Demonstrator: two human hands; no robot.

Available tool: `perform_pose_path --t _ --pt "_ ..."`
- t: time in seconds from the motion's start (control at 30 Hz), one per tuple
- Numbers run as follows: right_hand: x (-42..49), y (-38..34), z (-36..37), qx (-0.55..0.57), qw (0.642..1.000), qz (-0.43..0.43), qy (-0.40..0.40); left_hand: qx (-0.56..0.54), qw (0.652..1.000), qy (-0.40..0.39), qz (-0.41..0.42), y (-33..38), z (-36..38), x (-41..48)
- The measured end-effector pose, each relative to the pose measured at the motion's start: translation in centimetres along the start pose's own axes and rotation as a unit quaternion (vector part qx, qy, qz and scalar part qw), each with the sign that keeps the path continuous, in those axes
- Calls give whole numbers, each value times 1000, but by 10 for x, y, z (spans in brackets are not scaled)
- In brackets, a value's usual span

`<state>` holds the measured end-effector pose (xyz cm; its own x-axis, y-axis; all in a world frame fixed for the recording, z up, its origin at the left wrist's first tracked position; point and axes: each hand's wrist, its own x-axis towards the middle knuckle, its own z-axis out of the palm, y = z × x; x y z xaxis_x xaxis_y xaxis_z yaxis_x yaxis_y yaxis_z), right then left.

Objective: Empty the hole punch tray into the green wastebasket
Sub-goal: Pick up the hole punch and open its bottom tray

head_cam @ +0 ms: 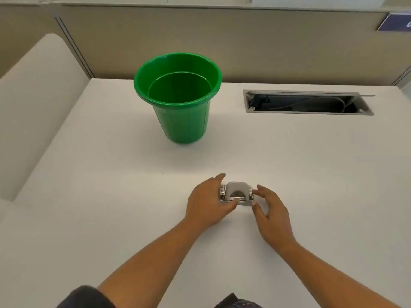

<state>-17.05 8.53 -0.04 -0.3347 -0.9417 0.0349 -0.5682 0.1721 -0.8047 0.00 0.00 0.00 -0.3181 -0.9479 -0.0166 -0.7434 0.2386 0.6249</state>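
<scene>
A small grey and metal hole punch [237, 193] rests on the white desk [311, 174] near the front. My left hand [208, 202] wraps its left end, fingers behind it and thumb along its front. My right hand [270, 210] touches its right end with spread fingers and thumb at the front corner. The green wastebasket [181, 103] stands upright and looks empty, farther back and a little to the left of the punch.
An open cable tray slot [308, 103] is set into the desk at the back right. A beige partition wall [244, 45] runs along the back edge. A pale padded panel [33, 107] borders the desk's left side.
</scene>
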Motion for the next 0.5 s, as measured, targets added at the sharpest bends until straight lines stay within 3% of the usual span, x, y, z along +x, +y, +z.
perform_pose_path --t 0.23,0.4,0.5 --pt "-16 -19 -4 68 997 28 -5 29 997 -74 -18 20 -3 15" --pt "-18 -17 -17 82 989 125 -6 39 990 -103 -88 26 -5 13" --pt "-20 -20 -21 118 976 181 11 -10 988 -84 -127 25 -10 -2"
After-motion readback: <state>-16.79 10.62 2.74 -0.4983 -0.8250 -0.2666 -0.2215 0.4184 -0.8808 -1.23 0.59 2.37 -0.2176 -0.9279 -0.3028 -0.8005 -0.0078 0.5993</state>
